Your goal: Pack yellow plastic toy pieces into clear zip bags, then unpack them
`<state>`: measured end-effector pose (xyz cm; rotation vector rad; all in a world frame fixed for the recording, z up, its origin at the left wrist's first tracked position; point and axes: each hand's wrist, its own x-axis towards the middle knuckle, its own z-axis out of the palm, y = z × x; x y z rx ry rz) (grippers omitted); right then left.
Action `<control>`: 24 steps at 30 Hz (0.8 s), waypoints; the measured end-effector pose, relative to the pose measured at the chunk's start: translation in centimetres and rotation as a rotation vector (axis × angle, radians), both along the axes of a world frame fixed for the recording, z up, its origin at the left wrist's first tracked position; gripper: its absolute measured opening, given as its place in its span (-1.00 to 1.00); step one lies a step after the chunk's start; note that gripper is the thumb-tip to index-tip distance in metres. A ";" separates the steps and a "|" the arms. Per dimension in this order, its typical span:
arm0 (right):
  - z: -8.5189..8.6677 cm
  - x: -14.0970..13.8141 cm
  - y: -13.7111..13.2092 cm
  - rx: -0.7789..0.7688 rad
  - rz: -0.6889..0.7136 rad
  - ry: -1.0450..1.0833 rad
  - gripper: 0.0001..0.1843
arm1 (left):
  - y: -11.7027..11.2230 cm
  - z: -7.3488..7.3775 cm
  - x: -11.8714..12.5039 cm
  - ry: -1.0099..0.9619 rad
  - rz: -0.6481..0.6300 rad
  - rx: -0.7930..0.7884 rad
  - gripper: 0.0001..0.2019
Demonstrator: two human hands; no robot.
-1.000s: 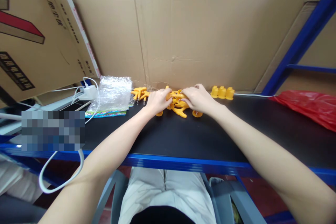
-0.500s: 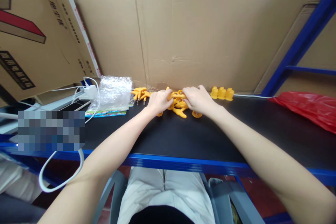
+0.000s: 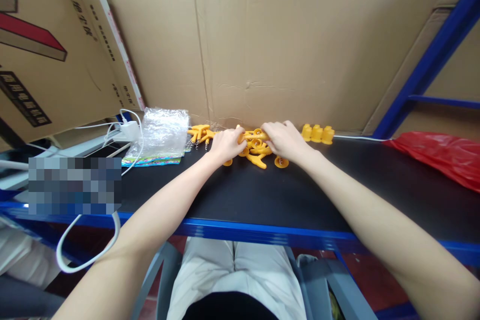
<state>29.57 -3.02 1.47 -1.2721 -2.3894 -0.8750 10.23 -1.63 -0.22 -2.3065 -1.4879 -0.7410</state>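
Both my hands reach to the back of a black shelf top (image 3: pixel 262 195), over a small heap of yellow plastic parts (image 3: pixel 257 152). My left hand (image 3: pixel 225 144) is curled with its fingers closed on a yellow part at the heap's left side. My right hand (image 3: pixel 284 139) is also curled, its fingertips pinching the same or a neighbouring yellow part (image 3: pixel 255 136) at the top of the heap. Loose yellow parts lie just in front of the hands, one round piece (image 3: pixel 281 162) under my right wrist.
Three yellow caps (image 3: pixel 317 132) stand in a row to the right. More yellow pieces with springs (image 3: pixel 199 134) lie left, beside a clear bag pile (image 3: pixel 161 135). A red plastic bag (image 3: pixel 438 152) is far right. White charger and cables (image 3: pixel 125 132) sit left; cardboard (image 3: pixel 281 45) walls behind.
Almost nothing: my right hand has shifted slightly, uncovering the round yellow piece near its wrist; both hands stay on the heap.
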 end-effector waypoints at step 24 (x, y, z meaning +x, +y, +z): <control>-0.8 6.9 4.6 -0.041 -0.337 0.372 -0.73 | 3.5 -0.6 -3.9 -0.081 0.225 -0.045 -0.73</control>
